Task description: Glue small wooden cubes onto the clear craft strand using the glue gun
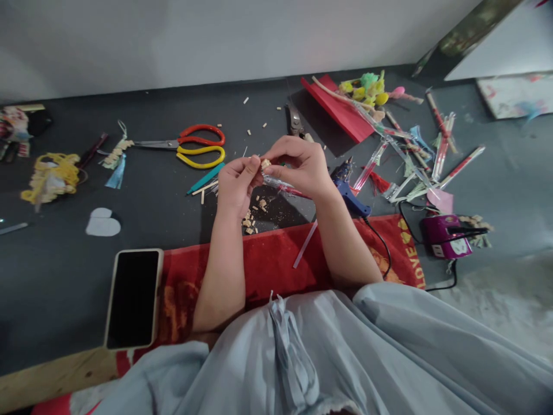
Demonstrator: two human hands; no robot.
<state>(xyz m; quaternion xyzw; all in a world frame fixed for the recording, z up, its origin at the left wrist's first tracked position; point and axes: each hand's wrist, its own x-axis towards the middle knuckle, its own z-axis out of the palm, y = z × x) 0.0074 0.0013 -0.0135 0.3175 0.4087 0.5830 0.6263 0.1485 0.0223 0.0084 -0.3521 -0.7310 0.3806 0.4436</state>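
Note:
Both hands meet above the dark table, pinching a small pale piece that looks built of short wooden stick bits point(265, 165). My left hand point(238, 183) is closed on its left side, thumb and forefinger together. From the right, my right hand point(302, 167) grips the same piece between thumb and fingers. Below them lies a little heap of cut wooden bits point(249, 222). A teal pen-like tool point(207, 177) rests just left of my left hand. Beside my right forearm lies a blue hot glue gun point(349, 190), with a clear glue stick point(305, 245) on the red towel.
Orange-and-yellow scissors point(201, 144) and pliers point(295, 121) lie beyond my hands. At left are yellow yarn point(54, 178), a tasselled charm point(116, 158) and a phone point(133, 298). Rightward are red paper point(339, 109), wrapped sticks point(444, 141) and a purple power block point(447, 236) with cords. A red towel point(272, 259) lines the front.

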